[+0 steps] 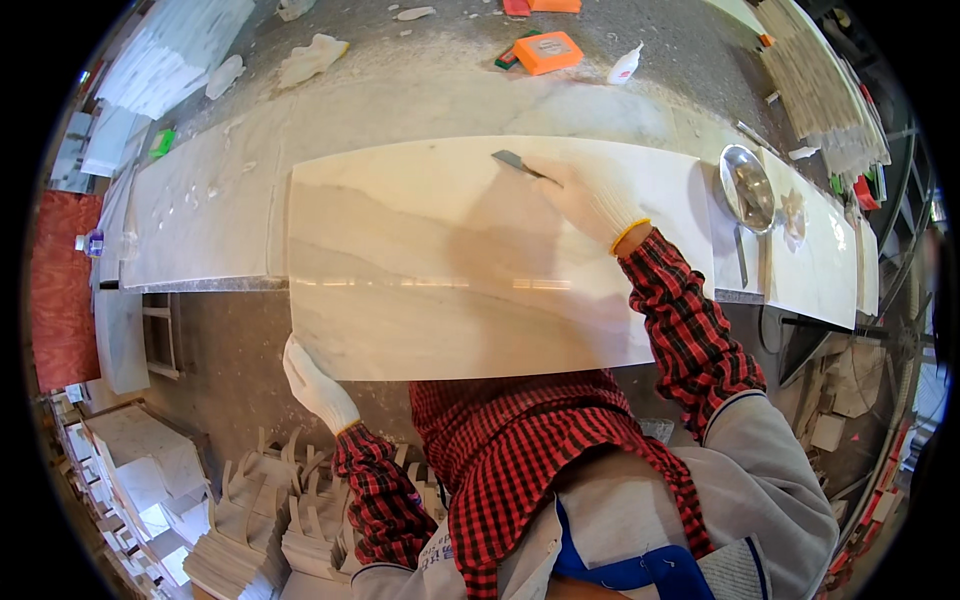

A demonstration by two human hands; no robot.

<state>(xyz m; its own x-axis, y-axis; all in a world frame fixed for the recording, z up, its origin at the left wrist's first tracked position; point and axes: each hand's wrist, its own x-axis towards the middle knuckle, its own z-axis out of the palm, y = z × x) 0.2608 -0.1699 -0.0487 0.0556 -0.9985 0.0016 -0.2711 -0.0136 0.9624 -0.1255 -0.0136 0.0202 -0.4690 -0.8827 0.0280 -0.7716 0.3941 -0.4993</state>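
A pale, glossy marble slab (430,230) with faint grey veins lies across the bench in front of me. My right hand (575,195), in a white knit glove with a yellow cuff, is over its far half, closed around a putty knife. The putty knife's (508,160) dark flat blade points left and rests on or just above the surface; its handle is mostly hidden in the glove. At the slab's near left corner, my left hand (318,385), also gloved, grips the edge. Some of its fingers are hidden.
On the right, a metal bowl (746,188) stands beside another flat blade tool (741,258). Beyond the slab lie an orange box (548,53), a white squeeze bottle (625,64) and a crumpled glove (313,60). Stacked stone strips (240,530) stand below left.
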